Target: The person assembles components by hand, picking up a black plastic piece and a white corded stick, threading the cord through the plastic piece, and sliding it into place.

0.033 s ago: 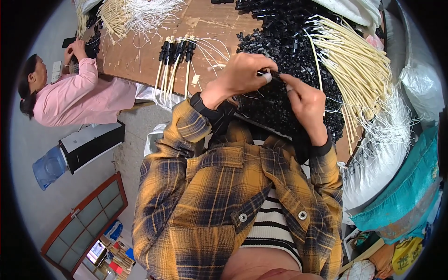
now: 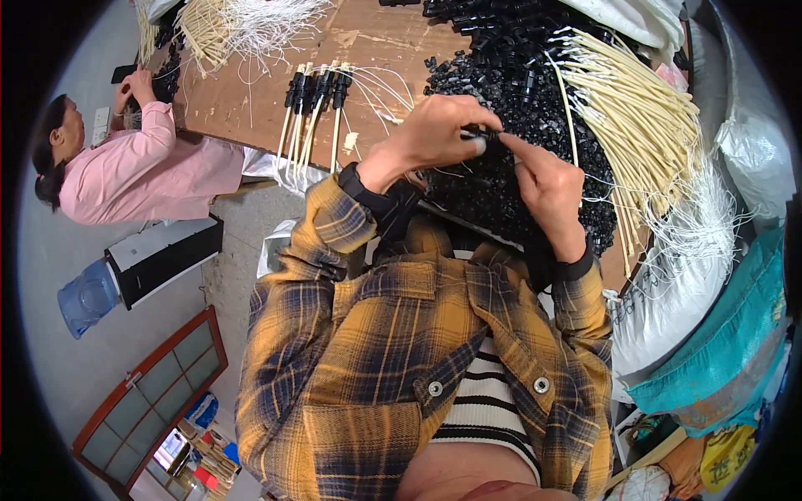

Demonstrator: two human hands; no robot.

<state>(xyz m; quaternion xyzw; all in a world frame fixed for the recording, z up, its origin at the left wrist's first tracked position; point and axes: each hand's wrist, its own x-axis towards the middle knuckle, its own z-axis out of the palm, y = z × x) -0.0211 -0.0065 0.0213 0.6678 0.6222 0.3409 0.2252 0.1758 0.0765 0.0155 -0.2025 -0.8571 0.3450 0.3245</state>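
Observation:
Over a heap of small black plastic pieces (image 2: pixel 484 188), my left hand (image 2: pixel 444 132) is closed in a pinch on a small black plastic part (image 2: pixel 478 132), mostly covered by the fingers. White wrapping shows on its thumb tip. My right hand (image 2: pixel 547 179) comes in from the right, its index fingertip touching the part's end. The thumb and other fingers of that hand are curled in; whether they hold anything is hidden. Left of my hands lie several cream tubes with black connectors (image 2: pixel 317 88) and thin white strings.
A bundle of cream tubes (image 2: pixel 639 117) with white strings (image 2: pixel 697 217) lies right on the brown table (image 2: pixel 368 42). Larger black connectors (image 2: pixel 501 42) are piled at the back. White sacks (image 2: pixel 677 309) and a teal sack (image 2: pixel 718 326) stand right. Another person in pink (image 2: pixel 142 179) works far left.
My right thumb has drawn back slightly from the black plastic part, while the index finger stays stretched to it. My left hand has barely moved.

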